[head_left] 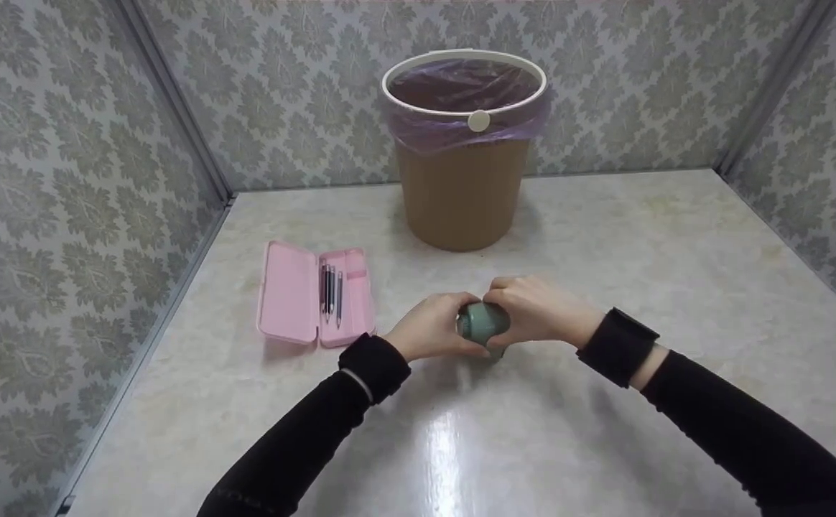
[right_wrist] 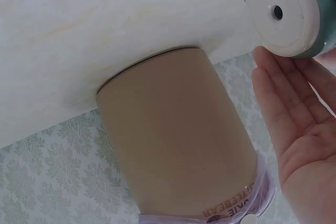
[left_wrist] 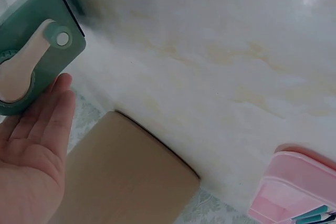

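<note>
Between both hands is a green hand-crank pencil sharpener [head_left: 482,323], held upright close over the table. My left hand [head_left: 436,327] grips it from the left and my right hand [head_left: 540,312] from the right, fingers on the far side and thumbs on the near side. The left wrist view shows its pale crank handle [left_wrist: 32,51] on the green body, with the left fingers against its edge. In the right wrist view its round white face [right_wrist: 299,22] has a dark hole in the middle, and the right fingertips touch below it.
Left of the hands lies an open pink pencil case [head_left: 289,294] with several pencils [head_left: 330,287] inside. Behind the hands a brown bin [head_left: 461,194] with a purple liner stands near the back wall. Patterned walls [head_left: 303,93] border the table [head_left: 641,237].
</note>
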Motion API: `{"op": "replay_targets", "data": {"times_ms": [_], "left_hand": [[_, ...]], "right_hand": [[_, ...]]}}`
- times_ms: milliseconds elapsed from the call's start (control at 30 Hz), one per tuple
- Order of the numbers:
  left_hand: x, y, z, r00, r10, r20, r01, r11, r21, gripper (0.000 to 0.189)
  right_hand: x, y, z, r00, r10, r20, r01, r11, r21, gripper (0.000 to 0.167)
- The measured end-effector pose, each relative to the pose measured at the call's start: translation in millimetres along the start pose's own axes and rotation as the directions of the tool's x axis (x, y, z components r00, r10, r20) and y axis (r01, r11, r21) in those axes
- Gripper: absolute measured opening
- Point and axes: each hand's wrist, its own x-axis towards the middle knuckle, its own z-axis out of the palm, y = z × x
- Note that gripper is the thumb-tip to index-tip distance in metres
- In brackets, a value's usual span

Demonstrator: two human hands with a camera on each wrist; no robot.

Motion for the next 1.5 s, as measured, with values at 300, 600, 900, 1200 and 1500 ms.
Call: {"op": "replay_targets", "data": {"times_ms": [300, 600, 900, 1200, 1500], "left_hand": [[0.9, -2.6, 2.1, 1.000, -0.010, 0.007, 0.010, 1.000, 0.001, 0.063], [1.3, -2.7, 3.0, 1.000, -0.004, 0.010, 0.004, 1.000, 0.010, 0.059], [1.4, 0.5, 3.7, 1.000, -0.009, 0.010, 0.009, 0.999, 0.036, 0.059], [3.1, 1.6, 4.3, 1.000, -0.026, 0.010, 0.026, 0.999, 0.032, 0.061], [3.8, 0.9, 3.3, 1.000, -0.024, 0.017, 0.024, 0.999, 0.032, 0.061]], "right_hand": [[4.1, -1, 5, 1.000, 0.025, 0.007, -0.026, 0.999, 0.026, 0.036], [-2.6, 4, 14, 0.998, 0.037, -0.050, -0.033, 0.995, 0.093, 0.044], [-19.0, 14, 19, 0.990, 0.138, -0.016, -0.126, 0.937, 0.327, 0.060], [-34.2, 26, 43, 0.944, 0.290, 0.156, -0.324, 0.743, 0.585, 0.059], [-38.7, 28, 63, 0.916, 0.338, 0.216, -0.386, 0.598, 0.703, 0.057]]}}
